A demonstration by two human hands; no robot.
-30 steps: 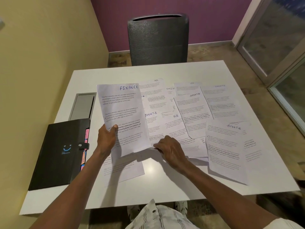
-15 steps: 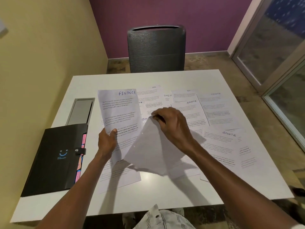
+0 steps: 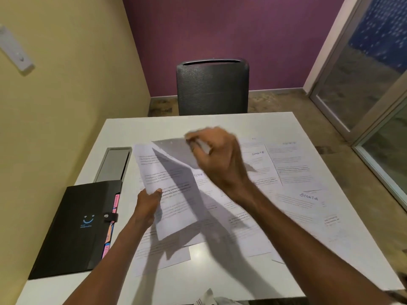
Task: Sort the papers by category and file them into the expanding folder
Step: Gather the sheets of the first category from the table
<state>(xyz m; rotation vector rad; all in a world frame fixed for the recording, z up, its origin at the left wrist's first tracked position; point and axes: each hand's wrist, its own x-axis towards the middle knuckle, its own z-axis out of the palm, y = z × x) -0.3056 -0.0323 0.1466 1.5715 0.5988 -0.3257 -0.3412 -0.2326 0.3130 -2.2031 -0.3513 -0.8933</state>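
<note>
Holding sheet (image 3: 167, 183) upright – left hand (image 3: 147, 205) | long axis toward chair (image 3: 212, 86)

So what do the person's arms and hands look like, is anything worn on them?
Both forearms are bare up to the picture's lower edge. The left hand and right hand show no gloves, watch or rings, though the right is motion-blurred. A bit of striped white cloth shows at the bottom edge.

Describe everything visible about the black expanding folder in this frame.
The black expanding folder lies flat and closed at the table's left near corner, beside the yellow wall. Its matte cover looks like plastic and bears a small blue smiley logo with tiny text beneath. A strap with a snap button wraps its right edge, where pink and orange index tabs stick out. Neither hand touches it; the nearest loose sheets lie just right of it.
</note>
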